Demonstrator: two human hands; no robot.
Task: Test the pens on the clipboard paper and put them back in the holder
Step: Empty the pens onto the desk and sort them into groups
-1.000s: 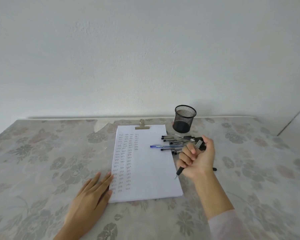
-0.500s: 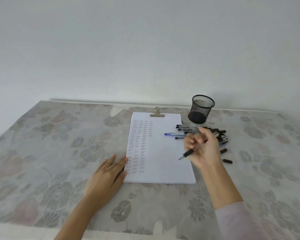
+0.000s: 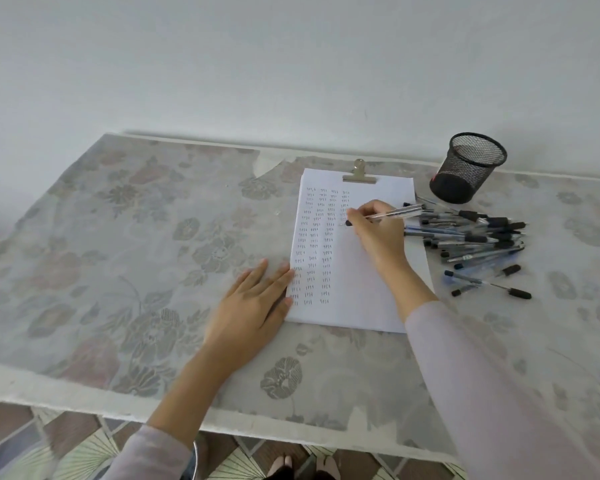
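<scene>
Fingers point(image 3: 355, 216) of the right hand point(image 3: 378, 237) curl tightly around a clear-barrelled ballpoint pen point(image 3: 400, 213), gripping it in a writing hold. Its dark tip rests on a white sheet of paper point(image 3: 354, 299), about a third of the way down the page. Columns of small, dark, tally-like marks fill the left half of that sheet, and the tip sits at their right-hand side. A brass-coloured metal clip point(image 3: 359, 176) grips the sheet's top edge. The left hand point(image 3: 250, 313) lies flat and relaxed, fingers straight, on a table covered by a pale grey floral cloth point(image 3: 118, 254); its fingertips touch the paper's lower left edge. Just right of the sheet lies a heap of loose pens point(image 3: 478, 237), mostly clear with black caps, a few reaching onto the paper's right edge. Beyond that heap, near the wall, stands a black wire-mesh pen holder point(image 3: 468, 168). The table meets a plain white wall point(image 3: 222, 64) at its far side. Pale lilac sleeves point(image 3: 482, 393) show on both arms, and patterned floor tiles point(image 3: 66, 445) appear below the table's near edge.
</scene>
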